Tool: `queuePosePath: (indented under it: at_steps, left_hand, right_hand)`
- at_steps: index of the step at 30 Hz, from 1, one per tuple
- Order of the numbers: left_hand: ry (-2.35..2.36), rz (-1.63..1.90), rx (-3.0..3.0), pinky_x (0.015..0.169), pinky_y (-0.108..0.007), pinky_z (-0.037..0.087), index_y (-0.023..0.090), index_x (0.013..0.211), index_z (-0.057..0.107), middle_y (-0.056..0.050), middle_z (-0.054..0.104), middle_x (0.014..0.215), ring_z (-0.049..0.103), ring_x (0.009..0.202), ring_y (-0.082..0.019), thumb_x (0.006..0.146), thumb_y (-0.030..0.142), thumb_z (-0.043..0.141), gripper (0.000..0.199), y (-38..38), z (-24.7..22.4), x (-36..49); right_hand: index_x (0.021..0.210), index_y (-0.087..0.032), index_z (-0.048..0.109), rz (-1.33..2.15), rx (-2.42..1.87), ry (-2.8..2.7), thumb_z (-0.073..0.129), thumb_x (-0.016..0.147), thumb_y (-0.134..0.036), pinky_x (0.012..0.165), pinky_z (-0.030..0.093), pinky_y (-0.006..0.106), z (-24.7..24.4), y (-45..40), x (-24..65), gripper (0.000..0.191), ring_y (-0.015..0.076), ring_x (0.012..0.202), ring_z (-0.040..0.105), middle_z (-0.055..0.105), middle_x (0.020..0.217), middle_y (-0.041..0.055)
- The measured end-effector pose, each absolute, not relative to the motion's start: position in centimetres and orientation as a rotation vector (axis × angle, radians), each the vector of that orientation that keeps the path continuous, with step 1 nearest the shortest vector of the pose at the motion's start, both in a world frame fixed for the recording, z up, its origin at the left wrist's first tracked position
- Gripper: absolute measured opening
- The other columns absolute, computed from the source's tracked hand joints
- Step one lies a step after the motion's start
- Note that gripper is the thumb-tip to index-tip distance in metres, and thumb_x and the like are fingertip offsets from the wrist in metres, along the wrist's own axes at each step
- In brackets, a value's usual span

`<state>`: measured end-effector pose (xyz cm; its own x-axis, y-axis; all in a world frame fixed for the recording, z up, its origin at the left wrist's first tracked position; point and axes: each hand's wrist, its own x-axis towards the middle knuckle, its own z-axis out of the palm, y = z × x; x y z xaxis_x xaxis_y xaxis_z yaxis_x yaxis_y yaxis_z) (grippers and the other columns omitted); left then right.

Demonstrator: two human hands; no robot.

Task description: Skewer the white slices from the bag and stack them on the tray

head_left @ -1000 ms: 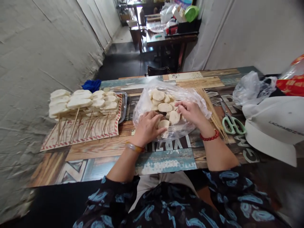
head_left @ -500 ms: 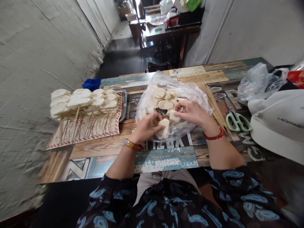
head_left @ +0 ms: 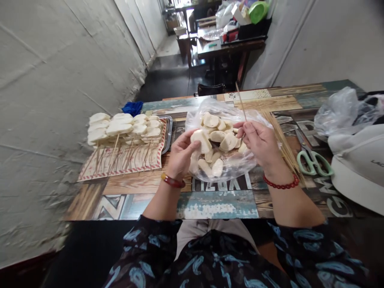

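Note:
Between the fingers and thumb of my left hand is a pale oval slice, lifted over the left side of the bag. My right hand pinches a thin wooden skewer, which points up and away from me. Under both hands lies an open clear plastic bag with several loose pale slices in it. To the left, skewered slices are piled on a red-and-white bordered paper over a metal tray, their sticks pointing toward me.
Bare skewers lie right of the bag. Beyond them are green-handled scissors, a white cap and crumpled plastic bags. A blue cloth or bag sits behind the tray. A wall borders the left side.
My left hand has risen with a slice in it. My right hand has moved right and up from the slices and now shows an upright skewer. The view has shifted slightly.

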<state>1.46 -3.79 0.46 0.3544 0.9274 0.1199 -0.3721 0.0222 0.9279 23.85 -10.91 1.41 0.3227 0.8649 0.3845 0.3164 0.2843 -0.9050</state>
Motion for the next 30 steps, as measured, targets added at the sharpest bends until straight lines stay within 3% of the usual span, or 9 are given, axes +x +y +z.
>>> queuePosePath:
  at_steps: [3,5,9,13,18,22,25,28,30]
  left_hand:
    - [0.585,1.097,1.116,0.077,-0.023,0.053,0.024,0.113,0.07,-0.003,0.071,0.104,0.066,0.087,-0.014,0.073,0.032,0.082,0.043,-4.2,1.1,1.2]
    - [0.562,0.99,1.117,0.075,-0.025,0.054,0.025,0.121,0.067,-0.003,0.07,0.102,0.067,0.084,-0.015,0.075,0.034,0.08,0.049,-4.6,1.5,1.3]
    - [0.57,0.832,1.244,0.075,-0.024,0.052,0.021,0.124,0.065,-0.006,0.07,0.102,0.066,0.088,-0.017,0.073,0.03,0.081,0.054,-5.2,1.3,2.0]
    - [0.724,0.846,1.327,0.081,-0.025,0.05,0.016,0.123,0.063,-0.008,0.071,0.105,0.065,0.093,-0.017,0.074,0.029,0.08,0.053,-4.2,-0.1,2.0]
    - [1.01,1.096,1.4,0.079,-0.024,0.049,0.013,0.114,0.067,-0.007,0.072,0.101,0.064,0.089,-0.016,0.066,0.026,0.084,0.053,-2.4,-1.1,1.1]
    - [0.895,1.092,1.151,0.065,-0.02,0.048,0.013,0.098,0.071,-0.005,0.072,0.091,0.062,0.073,-0.011,0.067,0.032,0.085,0.039,-2.5,-0.5,1.0]
    - [0.731,1.019,0.937,0.06,-0.019,0.049,0.015,0.096,0.069,-0.002,0.071,0.086,0.063,0.068,-0.01,0.066,0.033,0.086,0.04,-3.1,0.3,1.1]
    - [0.649,0.909,0.858,0.063,-0.024,0.056,0.017,0.099,0.065,-0.003,0.071,0.089,0.07,0.074,-0.016,0.067,0.032,0.087,0.042,-3.7,0.9,1.3]
    - [0.622,0.864,0.829,0.064,-0.024,0.058,0.017,0.099,0.063,-0.003,0.071,0.09,0.072,0.077,-0.018,0.067,0.03,0.087,0.042,-4.0,1.2,1.5]
  right_hand:
    - [0.11,-0.02,0.067,0.562,-1.269,-1.141,0.045,0.1,-0.052,0.04,0.029,0.022,1.7,-11.0,24.7,0.04,0.0073,0.042,0.039,0.062,0.069,0.0002]
    - [0.11,-0.019,0.068,0.528,-1.369,-1.184,0.045,0.1,-0.046,0.043,0.033,0.023,1.5,-10.9,25.4,0.036,0.0085,0.044,0.043,0.063,0.067,0.0]
    - [0.097,-0.017,0.074,0.353,-1.655,-1.518,0.054,0.093,-0.03,0.066,0.047,0.029,0.6,-10.3,25.8,0.024,0.0192,0.073,0.066,0.074,0.082,0.0066]
    - [0.099,-0.016,0.076,0.266,-1.778,-1.588,0.057,0.089,-0.029,0.076,0.048,0.033,-0.2,-10.0,25.6,0.025,0.0251,0.086,0.069,0.077,0.093,0.0103]
    - [0.114,-0.016,0.071,0.514,-1.547,-1.425,0.047,0.098,-0.046,0.06,0.046,0.027,0.7,-10.5,25.4,0.042,0.0171,0.067,0.062,0.069,0.075,0.0048]
    - [0.124,-0.022,0.064,0.788,-1.237,-1.179,0.052,0.097,-0.049,0.043,0.035,0.022,2.5,-11.7,24.5,0.04,0.0106,0.05,0.048,0.058,0.065,-0.0013]
    - [0.118,-0.025,0.065,0.92,-1.08,-1.078,0.057,0.094,-0.043,0.039,0.033,0.02,3.9,-12.8,23.7,0.031,0.0096,0.048,0.046,0.056,0.064,-0.0024]
    - [0.1,-0.024,0.068,1.087,-0.981,-1.003,0.059,0.092,-0.035,0.039,0.036,0.018,4.8,-13.7,22.9,0.016,0.009,0.053,0.052,0.06,0.073,-0.0004]
    - [0.099,-0.022,0.069,1.178,-0.98,-0.99,0.059,0.09,-0.029,0.038,0.036,0.017,4.9,-13.9,22.2,0.015,0.0079,0.053,0.054,0.062,0.077,-0.0002]
